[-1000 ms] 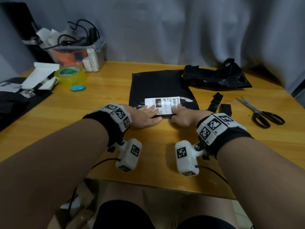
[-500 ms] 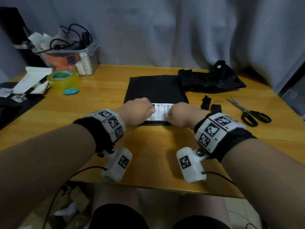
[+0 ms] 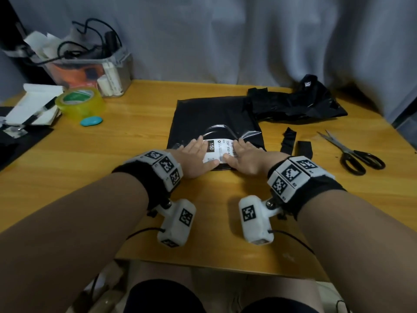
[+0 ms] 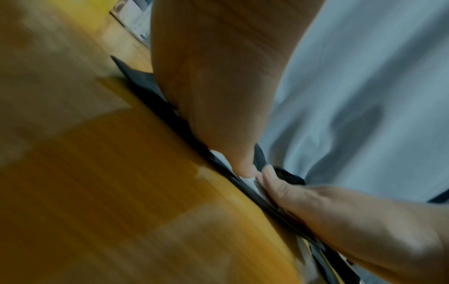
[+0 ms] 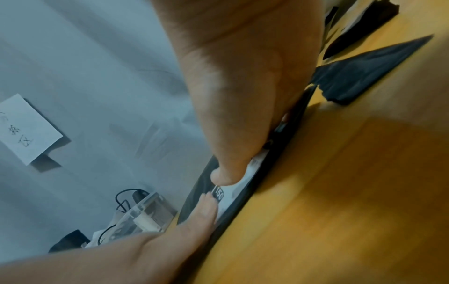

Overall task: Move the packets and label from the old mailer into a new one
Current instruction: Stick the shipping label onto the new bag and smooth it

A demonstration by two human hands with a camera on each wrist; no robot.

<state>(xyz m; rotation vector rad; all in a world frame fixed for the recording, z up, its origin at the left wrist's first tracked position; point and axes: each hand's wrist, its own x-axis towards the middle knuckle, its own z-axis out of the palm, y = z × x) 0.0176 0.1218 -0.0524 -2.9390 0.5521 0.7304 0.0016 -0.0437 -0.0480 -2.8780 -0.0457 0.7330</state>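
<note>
A flat black mailer [image 3: 212,118] lies in the middle of the wooden table. A white label [image 3: 220,149] marked 150 sits on its near edge under clear tape. My left hand [image 3: 196,155] lies flat with straight fingers on the label's left end. My right hand [image 3: 244,155] lies flat on its right end. In the right wrist view the thumb of my right hand [image 5: 228,173] presses on the label [image 5: 243,184] beside the 150 mark. The crumpled old black mailer [image 3: 295,102] lies at the back right. No packets are visible.
Scissors [image 3: 354,152] lie at the right, with two black strips [image 3: 291,141] beside the mailer. A yellow tape roll [image 3: 80,101], a teal lump [image 3: 91,120], a notepad with a pen [image 3: 33,107] and a clear box of cables [image 3: 90,68] stand at the back left.
Half a second ago both hands were curled over the label; now their fingers lie flat and spread on it. The head view has shifted slightly.
</note>
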